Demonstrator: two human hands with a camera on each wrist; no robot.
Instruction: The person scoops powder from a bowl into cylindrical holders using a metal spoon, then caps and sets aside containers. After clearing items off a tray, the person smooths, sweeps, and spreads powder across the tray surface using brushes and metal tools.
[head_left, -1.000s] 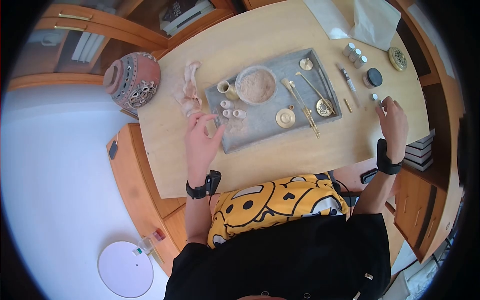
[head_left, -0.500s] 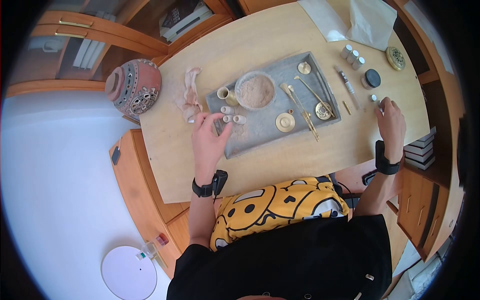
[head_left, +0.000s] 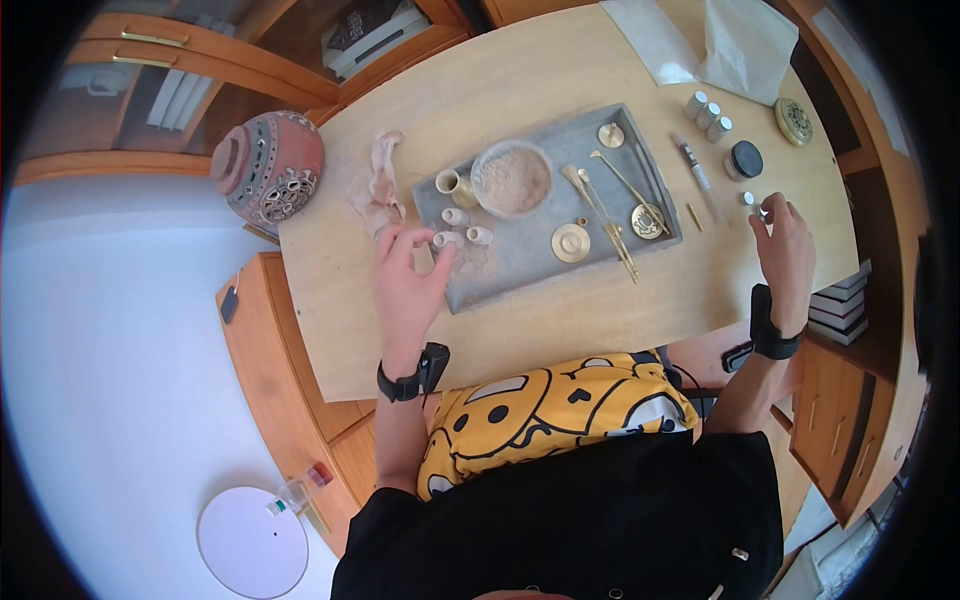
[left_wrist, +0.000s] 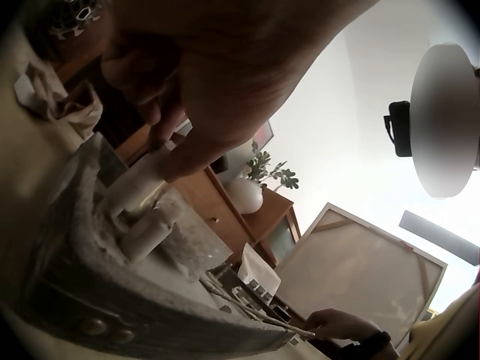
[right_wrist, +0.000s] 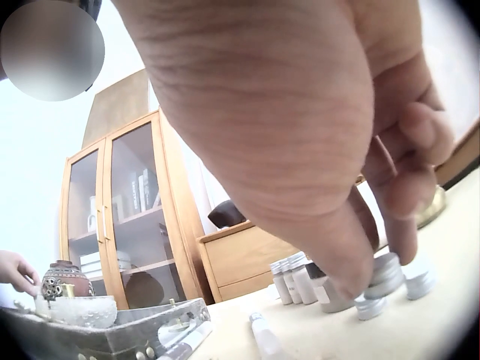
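In the head view my left hand (head_left: 406,290) reaches over the grey tray's (head_left: 540,270) left edge. Its thumb and forefinger pinch a small pale cylinder (left_wrist: 135,184), seen upright at the corner in the left wrist view. Two similar cylinders (head_left: 480,235) stand beside it, near a brass cup (head_left: 447,182) and a bowl of powder (head_left: 512,177). Far to the right, my right hand (head_left: 788,255) pinches a small silver-lidded jar (right_wrist: 385,274), raised just over the tabletop in the right wrist view. Other little lidded jars (right_wrist: 420,282) sit close to its fingers.
Brass tools (head_left: 610,225), a round brass plate (head_left: 571,243) and a pierced disc (head_left: 648,221) lie on the tray. Several silver-capped vials (head_left: 708,116), a black-lidded jar (head_left: 744,160) and a pen-like tube (head_left: 695,165) are at right. A crumpled cloth (head_left: 382,185) and a red pot (head_left: 268,168) are left.
My left thumb and forefinger have closed on one pale cylinder, which has moved slightly left, away from the other two. My right hand stays nearly in place.
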